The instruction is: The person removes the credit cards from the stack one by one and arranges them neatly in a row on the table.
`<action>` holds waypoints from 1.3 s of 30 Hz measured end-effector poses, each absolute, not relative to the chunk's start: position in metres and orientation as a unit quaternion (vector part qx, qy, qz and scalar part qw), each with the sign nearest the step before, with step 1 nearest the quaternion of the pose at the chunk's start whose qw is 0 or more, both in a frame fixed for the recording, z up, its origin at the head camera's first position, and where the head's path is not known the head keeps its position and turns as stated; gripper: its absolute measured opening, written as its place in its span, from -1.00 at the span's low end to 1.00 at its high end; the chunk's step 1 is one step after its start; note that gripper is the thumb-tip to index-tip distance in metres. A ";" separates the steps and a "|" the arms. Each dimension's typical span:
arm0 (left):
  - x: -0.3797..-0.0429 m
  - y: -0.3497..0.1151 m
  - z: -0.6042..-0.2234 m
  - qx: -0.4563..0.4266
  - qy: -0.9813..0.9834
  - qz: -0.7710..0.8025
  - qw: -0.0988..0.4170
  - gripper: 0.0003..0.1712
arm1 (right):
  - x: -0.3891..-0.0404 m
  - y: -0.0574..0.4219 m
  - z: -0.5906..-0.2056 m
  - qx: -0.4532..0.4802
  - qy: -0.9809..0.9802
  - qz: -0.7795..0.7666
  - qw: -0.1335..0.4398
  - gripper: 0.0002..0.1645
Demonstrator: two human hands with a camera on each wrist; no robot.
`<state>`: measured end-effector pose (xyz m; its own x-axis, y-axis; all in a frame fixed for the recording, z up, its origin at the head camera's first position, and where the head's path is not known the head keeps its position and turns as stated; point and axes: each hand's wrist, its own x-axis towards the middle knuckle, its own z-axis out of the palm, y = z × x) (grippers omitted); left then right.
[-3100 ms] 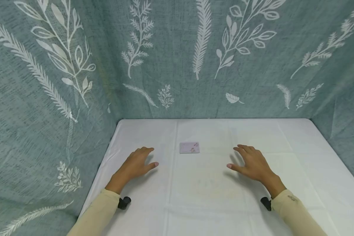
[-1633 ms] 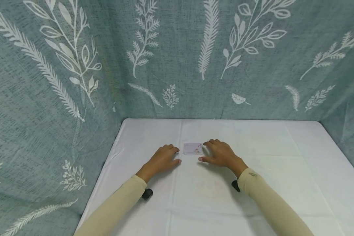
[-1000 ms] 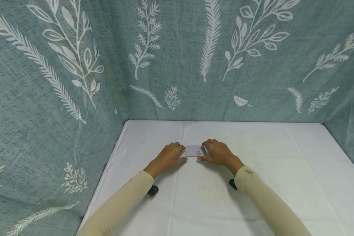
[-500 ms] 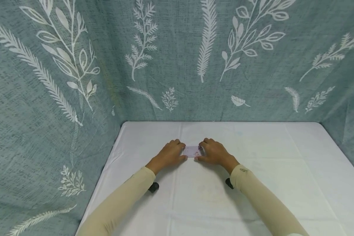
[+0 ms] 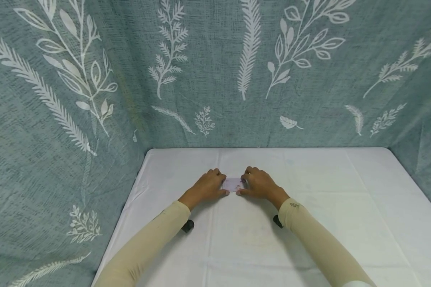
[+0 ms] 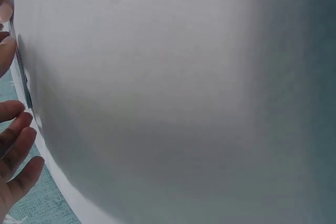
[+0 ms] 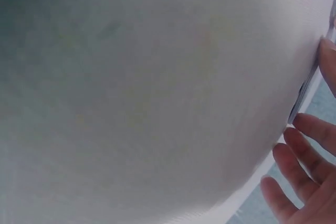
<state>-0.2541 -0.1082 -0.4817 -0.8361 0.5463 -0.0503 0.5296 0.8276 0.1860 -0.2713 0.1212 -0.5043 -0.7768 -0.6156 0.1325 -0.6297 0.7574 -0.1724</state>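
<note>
A small flat lilac card (image 5: 232, 184) with a little printed picture near its right end lies toward the back of the white table. My left hand (image 5: 208, 185) holds its left end, thumb at the near corner and fingers at the far one. At the opposite end my right hand (image 5: 260, 184) grips it in the same way and covers part of the print. In the left wrist view the card (image 6: 22, 72) shows edge-on as a thin grey strip beside the left fingers (image 6: 21, 142). The right wrist view catches the dark card edge (image 7: 298, 103) just above the right fingers (image 7: 294, 166).
A white cloth covers the table (image 5: 251, 247), whose back edge meets a blue-green curtain (image 5: 208, 59) with white leaf prints. The curtain also runs along the left side. Black wrist cameras (image 5: 188, 226) sit under the beige sleeves (image 5: 154, 235).
Both hands started wide apart on either side of the card and came inward. The right reached its end first, then the left. Over the last half second the hands stay nearly still.
</note>
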 end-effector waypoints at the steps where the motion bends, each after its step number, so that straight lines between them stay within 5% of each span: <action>1: -0.254 -0.108 -0.482 0.284 0.954 0.083 0.050 -0.35 | -0.271 0.121 -0.504 0.334 -0.936 0.104 0.036 -0.36; 39: -0.262 -0.102 -0.481 0.275 0.951 0.110 0.086 -0.39 | -0.273 0.121 -0.501 0.343 -0.929 0.135 0.027 -0.41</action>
